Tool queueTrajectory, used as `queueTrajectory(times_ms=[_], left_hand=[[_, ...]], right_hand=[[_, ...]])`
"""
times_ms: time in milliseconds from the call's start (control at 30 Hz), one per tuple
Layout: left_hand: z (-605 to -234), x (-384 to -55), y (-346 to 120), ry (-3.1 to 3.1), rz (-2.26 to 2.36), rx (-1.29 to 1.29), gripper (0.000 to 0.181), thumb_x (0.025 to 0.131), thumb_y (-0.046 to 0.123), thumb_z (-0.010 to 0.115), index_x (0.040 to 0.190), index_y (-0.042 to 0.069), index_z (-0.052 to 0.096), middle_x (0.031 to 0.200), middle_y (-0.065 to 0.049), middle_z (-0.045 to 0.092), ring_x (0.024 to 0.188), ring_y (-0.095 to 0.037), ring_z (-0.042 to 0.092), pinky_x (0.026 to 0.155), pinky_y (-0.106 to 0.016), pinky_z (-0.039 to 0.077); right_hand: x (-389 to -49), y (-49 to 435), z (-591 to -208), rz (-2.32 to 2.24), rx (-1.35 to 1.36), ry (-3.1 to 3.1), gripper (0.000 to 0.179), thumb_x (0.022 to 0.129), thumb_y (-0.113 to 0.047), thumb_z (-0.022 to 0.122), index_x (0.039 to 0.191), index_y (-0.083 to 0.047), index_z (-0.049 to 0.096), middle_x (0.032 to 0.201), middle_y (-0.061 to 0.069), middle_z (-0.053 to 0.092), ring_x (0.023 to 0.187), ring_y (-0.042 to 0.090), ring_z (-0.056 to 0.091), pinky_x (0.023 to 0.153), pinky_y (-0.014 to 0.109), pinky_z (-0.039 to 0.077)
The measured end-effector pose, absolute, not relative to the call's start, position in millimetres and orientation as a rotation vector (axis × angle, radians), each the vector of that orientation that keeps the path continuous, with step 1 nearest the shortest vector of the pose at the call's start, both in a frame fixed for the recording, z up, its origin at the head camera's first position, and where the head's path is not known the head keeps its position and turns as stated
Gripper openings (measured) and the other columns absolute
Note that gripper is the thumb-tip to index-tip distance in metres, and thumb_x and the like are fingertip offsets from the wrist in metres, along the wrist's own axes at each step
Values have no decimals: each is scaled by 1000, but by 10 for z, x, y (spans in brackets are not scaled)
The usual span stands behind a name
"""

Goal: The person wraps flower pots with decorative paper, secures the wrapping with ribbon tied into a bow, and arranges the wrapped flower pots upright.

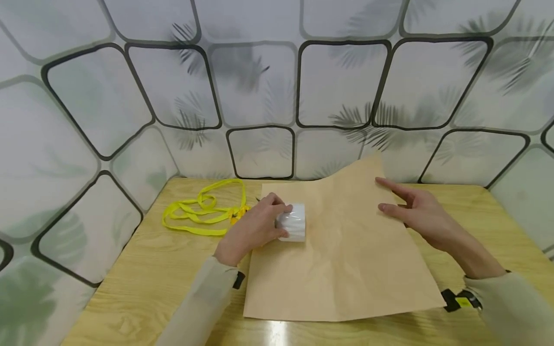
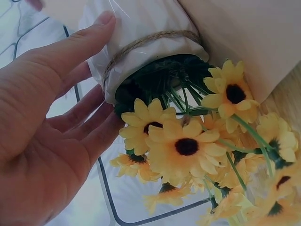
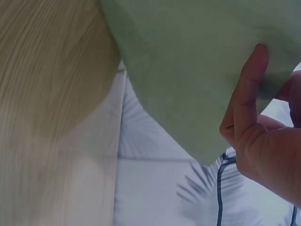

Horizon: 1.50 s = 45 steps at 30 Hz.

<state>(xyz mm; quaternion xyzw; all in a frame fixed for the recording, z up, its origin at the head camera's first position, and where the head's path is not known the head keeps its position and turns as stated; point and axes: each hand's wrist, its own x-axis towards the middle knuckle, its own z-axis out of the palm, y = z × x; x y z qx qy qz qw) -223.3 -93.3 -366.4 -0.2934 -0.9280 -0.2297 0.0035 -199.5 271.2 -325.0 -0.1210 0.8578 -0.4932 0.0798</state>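
A white flowerpot (image 1: pixel 296 223) lies on its side over the left part of a large brown paper sheet (image 1: pixel 355 259). My left hand (image 1: pixel 255 223) grips it, thumb on one side and fingers around the other. Twine (image 2: pixel 150 39) circles the pot near its rim in the left wrist view, and yellow sunflowers (image 2: pixel 187 146) with dark centres spill out of it. At the sheet's right edge, my right hand (image 1: pixel 420 209) holds the raised far corner. The right wrist view shows fingers (image 3: pixel 247 94) lying against the sheet's underside.
A bright yellow ribbon (image 1: pixel 195 220) lies in loose loops at the table's far left, next to the flowers. The wooden table (image 1: pixel 143 283) meets a patterned fabric wall (image 1: pixel 259 86) at the back, with more of it on both sides.
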Motion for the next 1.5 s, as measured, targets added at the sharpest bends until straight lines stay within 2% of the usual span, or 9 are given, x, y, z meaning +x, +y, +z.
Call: queueTrajectory(times_ms=[67,167,300,500,633,833,1033,1167,1500], left_hand=[[-3656,-2240,-933,-2897,-707,-929,59,85,18,85,139,6,64,121,-10,58,101,-19,57,92,-31,54],[-3647,-2248,-934,-2872,-682,-939,59,84,20,86,137,8,66,120,-10,58,103,-21,55,90,-33,53],[-3640,-2246,-938,-2859,-658,-934,58,83,23,87,136,10,68,119,-10,57,105,-25,50,89,-35,52],[-3630,-2253,-942,-2853,-629,-955,56,82,23,88,133,10,69,118,-10,57,103,-25,52,97,-39,52],[-3621,-2279,-946,-2854,-588,-967,56,82,24,88,134,10,69,118,-10,57,102,-24,54,90,-35,53],[-3623,-2299,-957,-2839,-551,-979,56,81,25,88,132,10,70,117,-11,57,100,-23,55,88,-33,53],[-3640,-2290,-963,-2813,-550,-988,56,80,26,89,130,10,71,115,-10,57,99,-23,55,87,-33,53],[-3647,-2287,-956,-2803,-577,-982,55,79,25,90,128,8,72,115,-10,57,100,-23,55,88,-34,53],[-3739,-2311,-914,-2755,-630,-986,51,78,22,92,121,6,71,114,-11,57,102,-26,56,90,-37,55]], right_hand=[[-1998,2618,-3192,-1508,-391,2539,68,104,-30,62,163,-25,28,171,11,21,111,-9,61,57,34,42],[-2004,2478,-3112,-1550,-400,2491,69,104,-31,61,163,-31,26,173,7,14,119,-6,57,58,36,40],[-2017,2283,-3016,-1618,-404,2442,69,104,-30,62,163,-33,27,173,3,15,111,4,60,57,34,38],[-2057,2021,-2891,-1721,-431,2364,68,103,-23,63,163,-28,30,171,-1,22,109,4,64,66,26,51],[-2083,1871,-2836,-1793,-458,2298,69,102,-15,63,162,-25,31,169,3,27,104,7,67,71,26,58],[-2109,1674,-2811,-1843,-517,2240,68,102,-7,60,162,-21,31,159,11,41,94,9,69,68,28,59],[-2129,1505,-2822,-1848,-522,2228,68,101,-7,60,162,-22,33,168,8,28,99,15,69,71,32,61],[-2145,1434,-2815,-1854,-512,2240,69,100,-5,61,161,-22,34,168,11,27,103,19,69,74,34,62],[-2169,1441,-2851,-1847,-500,2313,70,97,2,59,159,-21,39,168,1,29,79,12,65,76,36,63]])
